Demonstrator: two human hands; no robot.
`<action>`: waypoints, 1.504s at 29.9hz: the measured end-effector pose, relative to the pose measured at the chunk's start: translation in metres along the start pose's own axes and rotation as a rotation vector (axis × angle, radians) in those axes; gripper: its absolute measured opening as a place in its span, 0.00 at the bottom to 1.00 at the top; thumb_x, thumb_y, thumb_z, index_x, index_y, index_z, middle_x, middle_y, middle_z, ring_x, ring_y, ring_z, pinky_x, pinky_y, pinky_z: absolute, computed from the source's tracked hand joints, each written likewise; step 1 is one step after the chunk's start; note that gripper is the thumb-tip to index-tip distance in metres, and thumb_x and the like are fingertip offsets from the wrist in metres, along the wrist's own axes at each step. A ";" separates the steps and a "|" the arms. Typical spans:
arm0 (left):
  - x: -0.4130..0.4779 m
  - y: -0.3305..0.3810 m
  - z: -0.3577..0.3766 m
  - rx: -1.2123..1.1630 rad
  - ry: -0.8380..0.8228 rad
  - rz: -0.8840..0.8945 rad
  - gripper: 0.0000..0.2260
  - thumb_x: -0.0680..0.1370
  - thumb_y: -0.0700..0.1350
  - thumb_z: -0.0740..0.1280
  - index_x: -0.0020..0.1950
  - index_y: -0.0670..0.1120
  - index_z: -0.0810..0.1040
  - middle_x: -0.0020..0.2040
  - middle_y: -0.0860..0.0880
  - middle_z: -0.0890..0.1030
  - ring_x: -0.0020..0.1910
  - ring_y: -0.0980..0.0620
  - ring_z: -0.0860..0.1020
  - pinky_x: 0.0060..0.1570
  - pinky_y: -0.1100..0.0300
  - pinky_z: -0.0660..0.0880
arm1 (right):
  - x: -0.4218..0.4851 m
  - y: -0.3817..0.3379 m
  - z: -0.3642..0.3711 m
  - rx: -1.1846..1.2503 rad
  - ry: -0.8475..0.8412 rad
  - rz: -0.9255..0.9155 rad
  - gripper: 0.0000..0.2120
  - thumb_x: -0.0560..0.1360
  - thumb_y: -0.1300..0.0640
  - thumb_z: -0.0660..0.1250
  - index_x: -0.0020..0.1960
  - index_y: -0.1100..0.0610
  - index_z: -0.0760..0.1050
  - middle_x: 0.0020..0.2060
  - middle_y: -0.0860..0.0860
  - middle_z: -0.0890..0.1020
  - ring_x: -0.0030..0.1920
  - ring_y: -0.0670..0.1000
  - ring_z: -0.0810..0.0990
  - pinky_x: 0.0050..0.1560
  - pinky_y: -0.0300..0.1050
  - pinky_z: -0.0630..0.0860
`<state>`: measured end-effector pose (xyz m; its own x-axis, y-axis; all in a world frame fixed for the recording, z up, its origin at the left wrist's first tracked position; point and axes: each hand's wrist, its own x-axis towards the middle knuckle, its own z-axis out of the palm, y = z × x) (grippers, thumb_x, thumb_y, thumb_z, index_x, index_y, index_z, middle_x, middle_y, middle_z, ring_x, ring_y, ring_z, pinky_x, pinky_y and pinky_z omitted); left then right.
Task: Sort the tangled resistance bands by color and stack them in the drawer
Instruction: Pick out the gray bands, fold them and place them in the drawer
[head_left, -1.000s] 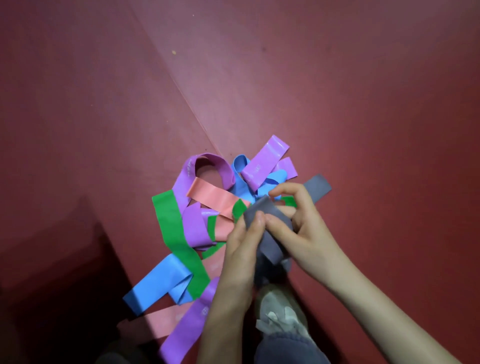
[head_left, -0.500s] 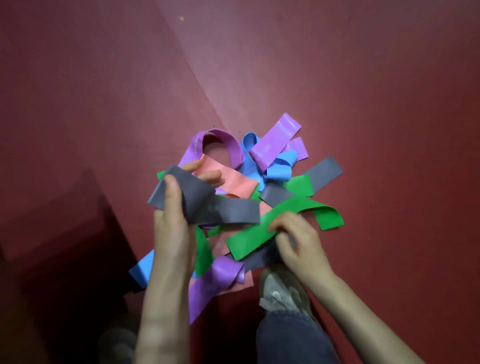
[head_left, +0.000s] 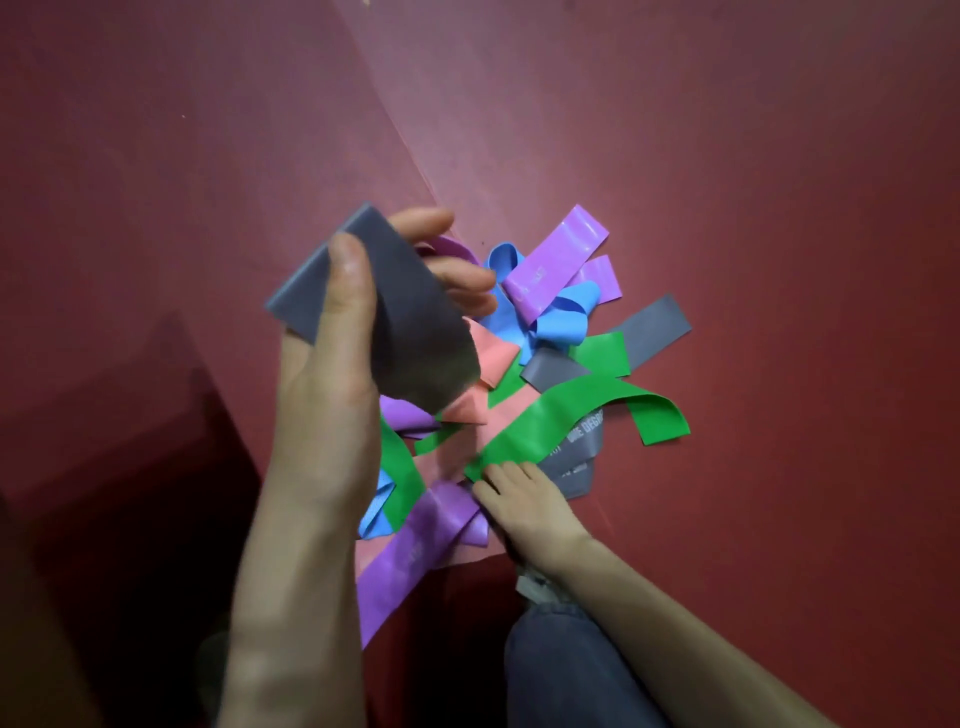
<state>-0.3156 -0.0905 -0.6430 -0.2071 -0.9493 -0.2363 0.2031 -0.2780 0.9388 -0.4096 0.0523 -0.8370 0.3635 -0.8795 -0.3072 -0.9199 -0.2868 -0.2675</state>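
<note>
A tangled heap of resistance bands lies on the red floor: purple (head_left: 558, 265), blue (head_left: 563, 319), pink (head_left: 491, 353), green (head_left: 550, 426) and grey (head_left: 647, 327). My left hand (head_left: 332, 374) holds one grey band (head_left: 400, 322) lifted above the heap's left side, thumb pressing its face and fingers behind it. My right hand (head_left: 519, 499) is down at the heap's near edge, fingers on the end of the long green band, beside another grey band with white lettering (head_left: 579, 462). No drawer is in view.
The red floor (head_left: 727, 156) has a thin seam running diagonally from the top to the heap. A dark shadowed patch (head_left: 130, 467) lies at the lower left. My grey trouser leg (head_left: 561, 670) and a shoe sit right below the heap.
My left hand has lifted the grey band higher and toward the left, clear of the heap. My right hand has slid lower along the green band to its near end.
</note>
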 end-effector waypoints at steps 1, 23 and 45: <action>-0.001 0.005 0.002 0.007 -0.022 0.014 0.18 0.76 0.52 0.49 0.46 0.50 0.77 0.34 0.51 0.83 0.37 0.52 0.81 0.35 0.61 0.77 | -0.002 0.001 0.006 -0.020 0.053 0.028 0.09 0.65 0.58 0.56 0.44 0.54 0.70 0.34 0.49 0.80 0.35 0.51 0.77 0.42 0.43 0.64; -0.006 -0.038 0.000 -0.018 0.044 -0.220 0.17 0.75 0.56 0.52 0.47 0.50 0.77 0.32 0.53 0.81 0.34 0.55 0.81 0.34 0.62 0.77 | 0.002 0.036 -0.049 0.684 0.039 0.223 0.15 0.62 0.48 0.55 0.37 0.59 0.72 0.30 0.52 0.75 0.35 0.53 0.74 0.54 0.40 0.66; -0.010 -0.050 0.019 0.042 0.015 -0.259 0.12 0.77 0.51 0.56 0.42 0.54 0.78 0.34 0.60 0.83 0.36 0.66 0.79 0.37 0.73 0.74 | -0.004 0.015 -0.183 1.238 0.828 0.396 0.08 0.69 0.55 0.57 0.39 0.43 0.72 0.34 0.40 0.75 0.37 0.35 0.72 0.40 0.28 0.69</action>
<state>-0.3415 -0.0645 -0.6831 -0.2326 -0.8496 -0.4734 0.1056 -0.5059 0.8561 -0.4518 -0.0183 -0.6724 -0.4330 -0.8983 -0.0744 -0.0883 0.1244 -0.9883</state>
